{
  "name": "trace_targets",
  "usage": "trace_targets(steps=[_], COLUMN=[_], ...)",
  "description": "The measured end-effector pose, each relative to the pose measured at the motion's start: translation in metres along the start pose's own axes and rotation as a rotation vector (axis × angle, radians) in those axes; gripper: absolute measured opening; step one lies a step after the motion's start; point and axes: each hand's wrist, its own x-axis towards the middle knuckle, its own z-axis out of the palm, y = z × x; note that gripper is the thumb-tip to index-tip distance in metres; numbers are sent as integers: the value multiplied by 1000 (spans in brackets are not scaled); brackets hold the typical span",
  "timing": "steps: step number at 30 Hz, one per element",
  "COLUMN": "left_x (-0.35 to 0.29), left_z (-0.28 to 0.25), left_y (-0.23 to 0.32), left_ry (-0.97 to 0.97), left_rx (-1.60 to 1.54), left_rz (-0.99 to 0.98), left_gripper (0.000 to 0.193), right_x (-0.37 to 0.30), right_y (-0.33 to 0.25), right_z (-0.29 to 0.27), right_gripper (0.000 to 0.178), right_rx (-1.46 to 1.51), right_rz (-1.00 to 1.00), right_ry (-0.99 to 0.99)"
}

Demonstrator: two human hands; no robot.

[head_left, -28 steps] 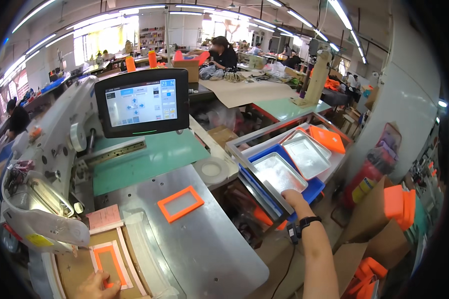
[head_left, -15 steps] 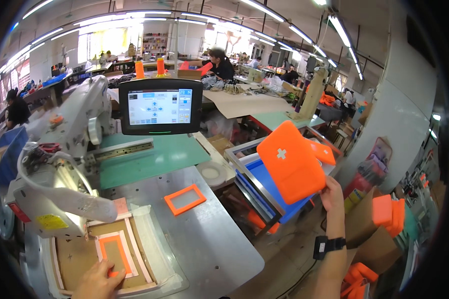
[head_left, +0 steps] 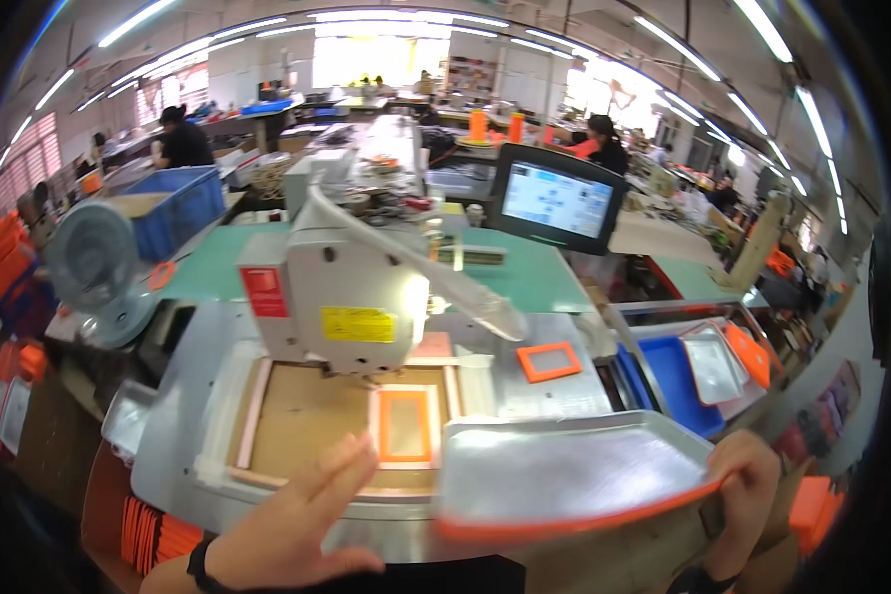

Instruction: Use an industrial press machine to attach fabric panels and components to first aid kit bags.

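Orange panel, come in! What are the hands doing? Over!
Right hand grips the orange panel by its edge. Left hand open, hovering near the orange frame. Sewing machine head sits just behind.

A flat rectangular panel with a grey, faintly sheened upper face and an orange edge along its near side is held almost level at the front of the machine bed, gripped at its right end and overlapping the bed's near right corner. Just to its left, an orange rectangular frame lies flat in a pale pink template on the brown board beneath the sewing head, its long sides running away from the viewer. The panel's left edge sits close beside this frame; whether they touch cannot be told.
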Motion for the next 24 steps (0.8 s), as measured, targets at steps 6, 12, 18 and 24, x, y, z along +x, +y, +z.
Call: trace_targets(steps=[6,12,18,24], left_x=[-63,-65,-48,-45], left_z=[-21,-52,-60,-61], left_y=[15,-45,-92,-111], left_ry=[106,168,126,43], left_rx=[259,52,62,100], left_rz=[-90,-128,-48,-93], left_gripper=[49,23,22,32], right_x=[35,63,70,65], right_y=[-48,-35,-25,-18], right_z=[113,177,203,226], right_gripper=[25,11,10,10], right_rx=[216,288,256,186], right_rz=[-143,-149,-142,-218], right_ry=[-163,-350,-337,-362])
